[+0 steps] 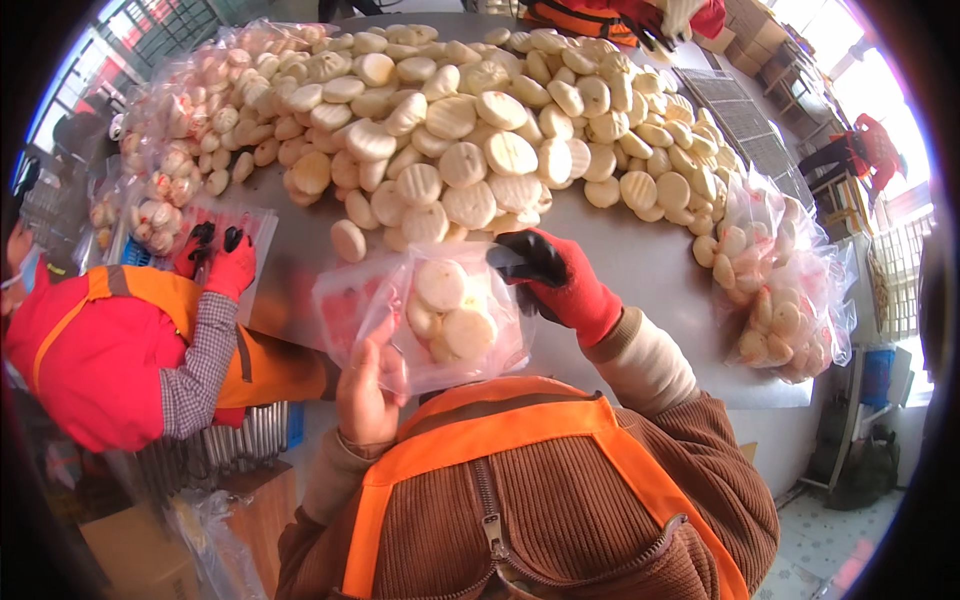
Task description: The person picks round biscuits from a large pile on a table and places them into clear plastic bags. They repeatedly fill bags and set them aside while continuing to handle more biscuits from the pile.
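A see-through plastic bag with red printing is between my hands, in front of my chest. Several pale, round, flat breads lie inside it. My bare left hand grips the bag's left side, thumb up along the film. On my right hand is a red glove with black fingers; they are closed at the bag's upper right edge, fingertips partly hidden by the glove and film. Just beyond the bag, a big heap of the same breads covers the far part of the metal table.
Filled bags of breads stand at the table's right edge; more bags are piled far left. To my left a co-worker in red works with gloved hands over a flat bag. Another person's gloved hands show at the far side.
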A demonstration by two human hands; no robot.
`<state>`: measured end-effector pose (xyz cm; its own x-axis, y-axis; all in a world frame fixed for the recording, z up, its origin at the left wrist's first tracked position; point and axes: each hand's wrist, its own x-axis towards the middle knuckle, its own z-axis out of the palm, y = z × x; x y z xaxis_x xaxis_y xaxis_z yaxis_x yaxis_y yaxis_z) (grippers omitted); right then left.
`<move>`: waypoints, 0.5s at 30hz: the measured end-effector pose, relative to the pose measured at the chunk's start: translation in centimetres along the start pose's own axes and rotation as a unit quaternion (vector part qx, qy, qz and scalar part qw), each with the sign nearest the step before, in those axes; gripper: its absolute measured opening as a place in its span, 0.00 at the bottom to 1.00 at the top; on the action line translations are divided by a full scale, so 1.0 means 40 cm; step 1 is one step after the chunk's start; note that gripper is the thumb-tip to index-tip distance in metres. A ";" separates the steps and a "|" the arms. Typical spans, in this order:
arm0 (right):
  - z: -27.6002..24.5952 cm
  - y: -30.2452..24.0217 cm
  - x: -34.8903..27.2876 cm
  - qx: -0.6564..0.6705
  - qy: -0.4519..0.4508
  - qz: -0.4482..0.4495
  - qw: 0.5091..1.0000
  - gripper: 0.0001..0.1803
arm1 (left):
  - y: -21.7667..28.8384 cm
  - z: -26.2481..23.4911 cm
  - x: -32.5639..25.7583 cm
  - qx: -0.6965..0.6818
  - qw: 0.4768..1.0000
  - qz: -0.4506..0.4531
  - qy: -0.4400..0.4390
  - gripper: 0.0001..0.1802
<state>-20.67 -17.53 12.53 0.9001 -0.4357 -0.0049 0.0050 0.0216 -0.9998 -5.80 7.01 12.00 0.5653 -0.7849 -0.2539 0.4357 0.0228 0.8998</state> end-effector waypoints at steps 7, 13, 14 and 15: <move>-0.241 0.136 0.095 0.088 0.177 -0.035 0.980 0.41 | 0.012 0.013 0.014 -0.058 0.998 -0.013 -0.031 0.32; -0.295 0.261 0.323 -0.254 0.342 0.132 0.895 0.61 | 0.002 0.023 0.029 -0.064 0.998 -0.009 -0.025 0.32; -0.277 0.269 0.329 -0.272 0.366 0.117 0.882 0.58 | 0.002 0.022 0.029 -0.064 0.998 -0.009 -0.018 0.32; -0.259 0.268 0.330 -0.318 0.404 0.093 0.853 0.57 | 0.003 0.019 0.030 -0.067 0.997 0.002 -0.027 0.32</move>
<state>-13.24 -32.36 1.51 0.2648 -0.9611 0.0780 -0.5740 -0.2221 -0.7882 -5.61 5.59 12.07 0.5300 -0.8170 -0.2273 0.5247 0.1053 0.8448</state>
